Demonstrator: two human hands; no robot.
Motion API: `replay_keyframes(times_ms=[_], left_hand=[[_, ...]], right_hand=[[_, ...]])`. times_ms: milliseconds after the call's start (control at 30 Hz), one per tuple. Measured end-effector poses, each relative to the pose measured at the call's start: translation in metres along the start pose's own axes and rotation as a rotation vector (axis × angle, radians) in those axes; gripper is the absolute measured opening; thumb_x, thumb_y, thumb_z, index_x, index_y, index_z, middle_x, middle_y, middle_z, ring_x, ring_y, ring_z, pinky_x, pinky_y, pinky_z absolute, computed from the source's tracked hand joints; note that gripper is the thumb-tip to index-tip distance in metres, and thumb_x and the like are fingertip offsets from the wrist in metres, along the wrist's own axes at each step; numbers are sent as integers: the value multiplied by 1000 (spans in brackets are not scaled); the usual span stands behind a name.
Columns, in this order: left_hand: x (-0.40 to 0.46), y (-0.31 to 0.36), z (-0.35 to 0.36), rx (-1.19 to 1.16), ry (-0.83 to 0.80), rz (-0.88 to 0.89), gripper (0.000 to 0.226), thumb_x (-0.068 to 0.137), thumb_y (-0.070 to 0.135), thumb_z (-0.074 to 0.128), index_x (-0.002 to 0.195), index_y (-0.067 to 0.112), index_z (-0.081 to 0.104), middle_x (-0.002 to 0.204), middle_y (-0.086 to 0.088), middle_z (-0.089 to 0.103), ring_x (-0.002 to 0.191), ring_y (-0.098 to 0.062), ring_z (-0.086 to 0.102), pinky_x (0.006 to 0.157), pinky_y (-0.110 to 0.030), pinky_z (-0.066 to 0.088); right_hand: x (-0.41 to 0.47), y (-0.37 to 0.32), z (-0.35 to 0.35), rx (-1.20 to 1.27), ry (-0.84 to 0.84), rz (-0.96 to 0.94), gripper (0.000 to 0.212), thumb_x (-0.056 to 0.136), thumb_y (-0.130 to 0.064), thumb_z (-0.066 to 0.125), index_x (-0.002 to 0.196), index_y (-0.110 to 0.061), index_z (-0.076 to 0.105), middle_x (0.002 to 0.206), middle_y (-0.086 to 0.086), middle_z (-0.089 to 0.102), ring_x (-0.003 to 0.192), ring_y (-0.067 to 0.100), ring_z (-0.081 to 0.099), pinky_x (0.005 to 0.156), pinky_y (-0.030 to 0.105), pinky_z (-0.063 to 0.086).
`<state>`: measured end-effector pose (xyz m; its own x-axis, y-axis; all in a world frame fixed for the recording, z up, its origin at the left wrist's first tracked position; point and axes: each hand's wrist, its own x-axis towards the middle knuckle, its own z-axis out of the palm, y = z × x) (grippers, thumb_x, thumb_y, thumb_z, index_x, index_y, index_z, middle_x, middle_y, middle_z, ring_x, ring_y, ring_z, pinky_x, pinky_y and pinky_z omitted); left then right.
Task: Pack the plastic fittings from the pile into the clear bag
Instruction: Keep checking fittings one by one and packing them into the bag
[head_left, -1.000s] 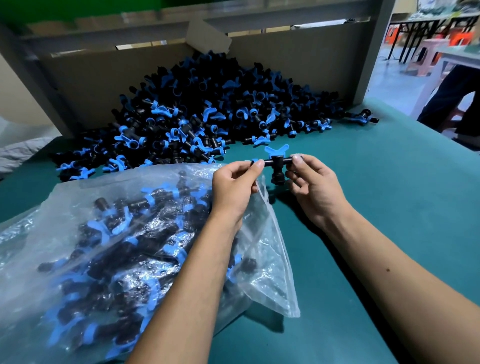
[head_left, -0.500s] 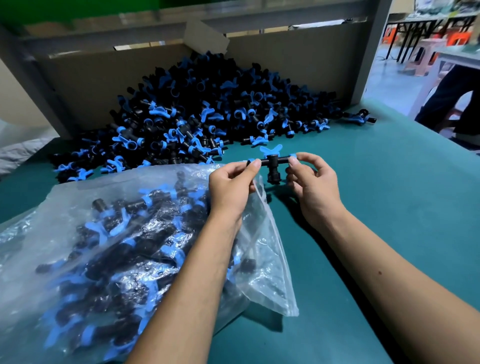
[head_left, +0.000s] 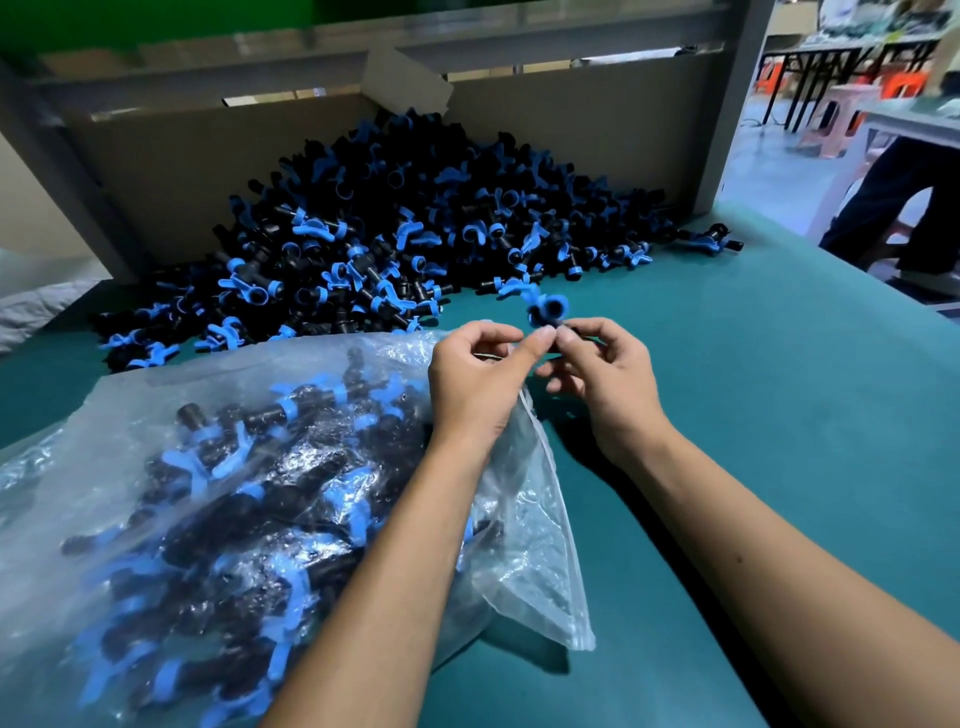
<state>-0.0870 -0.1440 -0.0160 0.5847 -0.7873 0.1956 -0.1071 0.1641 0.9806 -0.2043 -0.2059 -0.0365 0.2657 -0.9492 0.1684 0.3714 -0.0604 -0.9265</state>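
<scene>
While both my hands pinch one fitting just above the table, the bag lies down and to the left of it, its near edge under my left hand. That hand is the nearer one to the bag, so I judge it should carry the fitting in. I cannot make out the fitting's long axis: it is blurred, a blue ring facing me with a dark stub below. My left hand has thumb and forefinger closed on the stub from the left, the other fingers curled. My right hand pinches it from the right, with the lower fingers loose. I cannot see where the bag's mouth opens. Behind, the pile sits well apart from the hands against a cardboard wall.
</scene>
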Motion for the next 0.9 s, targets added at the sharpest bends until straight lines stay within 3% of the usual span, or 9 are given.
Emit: replay_keyframes(times_ms=[67,167,233,333,467,533,633,733,900], left_hand=[[0,0,-1,79,-18,-2,39,60,36,96,85,23,69,79,7,63,64,-5,54,66,-20,51],[4,-2,-6,152,-48,-31,39,66,4,91,88,24,66,82,5,59,64,-10,51,67,-28,52],[7,-1,-10,171,-45,-37,39,70,-9,80,90,22,66,83,4,58,60,-10,49,63,-28,50],[9,2,-14,182,30,-43,34,74,-5,70,89,25,65,82,4,59,57,-3,49,55,-20,46],[12,9,-19,133,112,-72,28,77,4,67,96,25,61,81,2,63,67,-14,57,65,-31,48],[12,16,-21,78,168,-47,26,79,4,67,98,21,63,81,2,65,65,-12,57,61,-30,48],[11,30,-22,-11,254,41,23,80,-1,66,97,15,64,80,2,64,60,-5,56,58,-22,47],[10,44,-21,-89,307,143,20,82,-4,66,91,14,64,78,-2,64,62,-13,55,59,-28,47],[5,61,-12,-129,227,283,16,85,-10,67,90,5,65,79,-1,63,65,-2,56,63,-18,47]], right_hand=[[3,-8,-4,252,-20,149,14,101,-17,58,104,-4,58,91,16,75,60,15,66,55,20,53],[5,-15,-13,606,-52,339,29,105,-26,46,106,0,59,92,17,74,59,13,60,52,15,49],[5,-16,-15,695,-77,378,34,106,-27,42,103,1,62,86,15,71,58,13,59,49,15,47],[5,-16,-15,694,-80,405,34,105,-27,43,101,1,63,81,12,68,57,13,59,49,14,47],[5,-11,-13,472,-60,351,20,97,-27,59,98,-8,64,84,11,70,62,14,59,52,17,49],[3,-7,-11,326,-103,254,12,86,-21,70,96,-15,67,90,12,70,66,15,59,54,19,49],[-1,-1,-7,125,-217,138,23,74,-4,81,92,-18,75,91,9,69,66,18,57,55,23,47],[-4,4,-2,-141,-308,46,25,73,-8,82,97,-16,76,90,14,73,67,18,57,57,25,46],[-15,1,21,-381,-421,-122,24,72,-4,87,90,-19,79,92,8,72,84,16,63,78,36,54]])
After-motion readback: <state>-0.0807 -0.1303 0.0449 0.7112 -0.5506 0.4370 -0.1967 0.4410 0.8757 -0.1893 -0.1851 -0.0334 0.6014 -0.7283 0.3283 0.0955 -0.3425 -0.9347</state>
